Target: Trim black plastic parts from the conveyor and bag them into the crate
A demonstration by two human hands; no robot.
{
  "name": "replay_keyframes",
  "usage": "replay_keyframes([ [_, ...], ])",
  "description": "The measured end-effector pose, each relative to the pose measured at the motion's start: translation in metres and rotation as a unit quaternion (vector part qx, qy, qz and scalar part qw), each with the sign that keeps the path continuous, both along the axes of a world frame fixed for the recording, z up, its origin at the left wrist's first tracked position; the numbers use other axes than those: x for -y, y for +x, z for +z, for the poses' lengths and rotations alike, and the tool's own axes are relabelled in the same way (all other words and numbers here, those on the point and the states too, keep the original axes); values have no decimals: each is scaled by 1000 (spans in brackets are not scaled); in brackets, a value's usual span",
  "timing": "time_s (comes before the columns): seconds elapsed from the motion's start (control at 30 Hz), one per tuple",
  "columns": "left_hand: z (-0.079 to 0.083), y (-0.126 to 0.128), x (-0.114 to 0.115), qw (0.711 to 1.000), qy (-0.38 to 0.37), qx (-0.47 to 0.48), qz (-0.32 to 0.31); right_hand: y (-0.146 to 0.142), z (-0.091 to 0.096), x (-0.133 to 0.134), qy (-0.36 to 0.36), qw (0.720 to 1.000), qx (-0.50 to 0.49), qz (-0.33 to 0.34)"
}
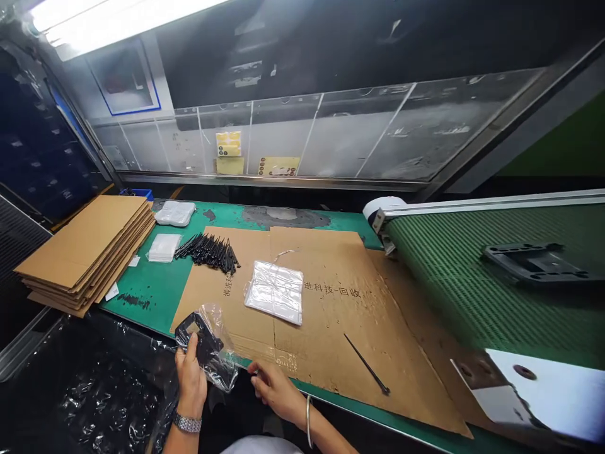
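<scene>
My left hand is closed around a black plastic part partly inside a clear plastic bag, over the front edge of the bench. Just right of the bag is my right hand, its fingers curled together; whatever they pinch, if anything, is hidden. A stack of clear plastic bags lies flat on the cardboard sheet beyond my hands. To the right on that sheet rests a single long black rod with a small head. A pile of similar black rods sits at the back left.
Flattened cardboard boxes are stacked at the left. Two white packs, a larger one and a smaller one, lie on the green bench. On the right, a green conveyor belt carries a black frame-like part. Black plastic sheeting fills the lower left.
</scene>
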State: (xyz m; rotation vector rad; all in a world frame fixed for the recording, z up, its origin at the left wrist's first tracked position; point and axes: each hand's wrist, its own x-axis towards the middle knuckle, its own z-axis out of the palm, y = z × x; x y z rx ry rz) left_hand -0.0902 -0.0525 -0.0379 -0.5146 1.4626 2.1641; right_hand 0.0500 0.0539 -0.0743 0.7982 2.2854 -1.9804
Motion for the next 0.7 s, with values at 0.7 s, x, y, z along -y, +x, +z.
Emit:
replay_keyframes([
  [0.7, -33, -36, 133, 976, 73, 73, -194, -152, 4, 89, -394, 906, 131, 78],
])
